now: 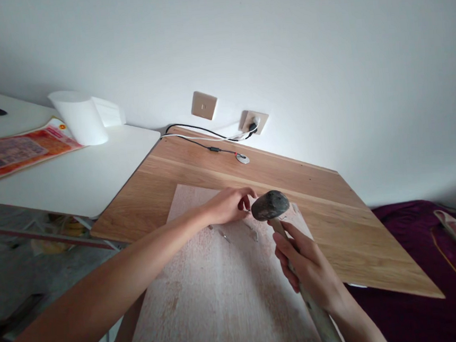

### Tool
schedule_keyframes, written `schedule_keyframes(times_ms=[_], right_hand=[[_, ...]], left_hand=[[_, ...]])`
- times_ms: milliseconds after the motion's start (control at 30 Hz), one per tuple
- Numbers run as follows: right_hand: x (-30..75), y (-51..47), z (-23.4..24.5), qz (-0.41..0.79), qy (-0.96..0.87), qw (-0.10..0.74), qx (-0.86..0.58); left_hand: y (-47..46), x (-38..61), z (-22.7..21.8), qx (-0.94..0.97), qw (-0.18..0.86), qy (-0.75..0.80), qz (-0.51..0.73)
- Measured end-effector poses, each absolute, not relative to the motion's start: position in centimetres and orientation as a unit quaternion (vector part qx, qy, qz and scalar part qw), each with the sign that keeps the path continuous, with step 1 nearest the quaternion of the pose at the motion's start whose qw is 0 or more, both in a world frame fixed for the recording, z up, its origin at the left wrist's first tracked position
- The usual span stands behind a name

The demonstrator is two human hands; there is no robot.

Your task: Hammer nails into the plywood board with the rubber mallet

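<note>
My right hand (305,257) is wrapped round the wooden handle of a mallet (270,205) with a dark, worn head. The mallet head is raised just right of my left hand (231,203), which rests low over a pale plywood board (223,294). The fingers of my left hand are curled in a pinch around something small that is mostly hidden; I cannot make out what it is. Small metal pieces (224,236) lie or stick up on the board near my left wrist, too small to name surely.
The board lies over a wooden desk (361,234) against the wall. Black and white cables run to a wall socket (254,122). At left, a white table (104,171) bears a white roll (79,117) and an orange packet (22,149). Purple cloth (401,230) lies at right.
</note>
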State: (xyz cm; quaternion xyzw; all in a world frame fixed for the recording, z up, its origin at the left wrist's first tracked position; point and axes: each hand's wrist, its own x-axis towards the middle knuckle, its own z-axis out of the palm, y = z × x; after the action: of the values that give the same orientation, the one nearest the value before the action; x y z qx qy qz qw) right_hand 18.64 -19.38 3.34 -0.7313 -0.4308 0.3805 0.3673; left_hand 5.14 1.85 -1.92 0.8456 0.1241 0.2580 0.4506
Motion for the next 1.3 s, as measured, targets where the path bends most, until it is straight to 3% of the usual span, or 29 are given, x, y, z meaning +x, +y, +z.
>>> schedule_keyframes(times_ms=[433, 800, 1300], right_hand=[[19.5, -22.6, 0.8, 0.394, -0.402, 0.346, -0.750], [18.7, -20.1, 3.5, 0.362, -0.440, 0.360, -0.739], [19.1, -21.8, 3.0, 0.371, -0.417, 0.344, -0.755]], left_hand=[[1.9, 5.3, -1.9, 0.859, 0.423, 0.123, 0.262], [1.8, 5.1, -2.2, 0.854, 0.444, 0.119, 0.245], [1.7, 5.2, -2.0, 0.854, 0.414, 0.158, 0.271]])
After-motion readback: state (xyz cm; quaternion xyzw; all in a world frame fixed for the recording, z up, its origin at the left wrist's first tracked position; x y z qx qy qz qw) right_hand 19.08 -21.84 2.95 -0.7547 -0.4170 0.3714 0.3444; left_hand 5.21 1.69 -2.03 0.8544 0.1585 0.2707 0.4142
